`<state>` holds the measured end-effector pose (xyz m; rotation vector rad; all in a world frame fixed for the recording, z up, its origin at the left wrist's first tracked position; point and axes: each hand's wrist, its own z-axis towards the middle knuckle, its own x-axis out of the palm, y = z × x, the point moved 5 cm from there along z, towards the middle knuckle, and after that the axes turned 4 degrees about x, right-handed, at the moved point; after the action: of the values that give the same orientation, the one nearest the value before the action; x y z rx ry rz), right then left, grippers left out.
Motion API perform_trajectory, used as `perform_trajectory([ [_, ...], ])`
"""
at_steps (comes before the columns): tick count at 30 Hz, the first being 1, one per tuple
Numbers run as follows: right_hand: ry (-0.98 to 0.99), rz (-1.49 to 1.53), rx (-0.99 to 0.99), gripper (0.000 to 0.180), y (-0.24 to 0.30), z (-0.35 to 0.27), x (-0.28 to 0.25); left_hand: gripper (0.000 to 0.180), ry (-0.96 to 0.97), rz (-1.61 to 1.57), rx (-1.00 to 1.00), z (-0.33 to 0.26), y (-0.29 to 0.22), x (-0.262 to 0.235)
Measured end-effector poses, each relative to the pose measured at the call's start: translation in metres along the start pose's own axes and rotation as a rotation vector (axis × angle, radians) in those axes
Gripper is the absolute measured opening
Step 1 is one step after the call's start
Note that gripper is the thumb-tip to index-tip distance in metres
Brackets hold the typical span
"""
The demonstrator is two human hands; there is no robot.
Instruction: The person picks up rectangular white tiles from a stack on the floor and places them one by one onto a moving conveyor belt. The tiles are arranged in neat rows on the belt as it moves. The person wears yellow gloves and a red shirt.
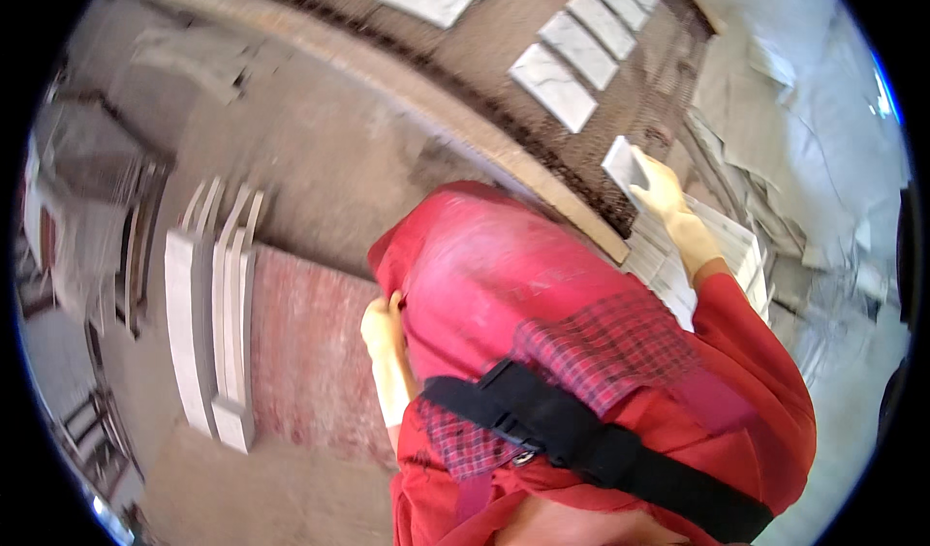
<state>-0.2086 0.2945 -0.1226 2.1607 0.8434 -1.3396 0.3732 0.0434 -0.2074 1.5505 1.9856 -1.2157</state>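
My right hand point(664, 195), in a cream glove, grips a white marble tile point(621, 164) by its edge at the near right end of a brown ridged bed point(639, 95). Several grey-veined white tiles point(554, 86) lie in a row beyond it. Below my right wrist sits a stack of white tiles point(725, 246), partly covered by my arm. My left hand point(382, 331), gloved too, is low at my left side, its fingers curled closed on the edge of my red apron point(484, 246). Motion blurs parts of the picture.
A wooden rail point(320, 47) borders the bed on my side. To the left, long white slabs point(189, 328) lie at one end of a worn red board point(310, 352). Crumpled pale sheeting point(814, 91) covers the right side. Several covered stacks point(92, 207) stand far left.
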Motion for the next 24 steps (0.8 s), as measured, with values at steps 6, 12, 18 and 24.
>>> perform_trajectory([
  [6,-0.051,-0.051,-0.008,0.090,0.013,-0.003,-0.019,0.045,0.192,-0.416,-0.131,-0.004,0.015,0.007],
  [12,-0.069,-0.072,0.007,0.089,0.014,-0.006,-0.021,0.045,0.268,-0.419,-0.149,0.008,0.014,0.003],
  [18,-0.056,-0.058,0.052,0.103,0.030,-0.015,-0.020,0.045,0.292,-0.386,-0.156,0.008,0.017,-0.002],
  [24,0.008,-0.093,0.150,0.112,0.039,-0.010,-0.026,0.045,0.303,-0.353,-0.153,0.008,0.018,-0.009],
])
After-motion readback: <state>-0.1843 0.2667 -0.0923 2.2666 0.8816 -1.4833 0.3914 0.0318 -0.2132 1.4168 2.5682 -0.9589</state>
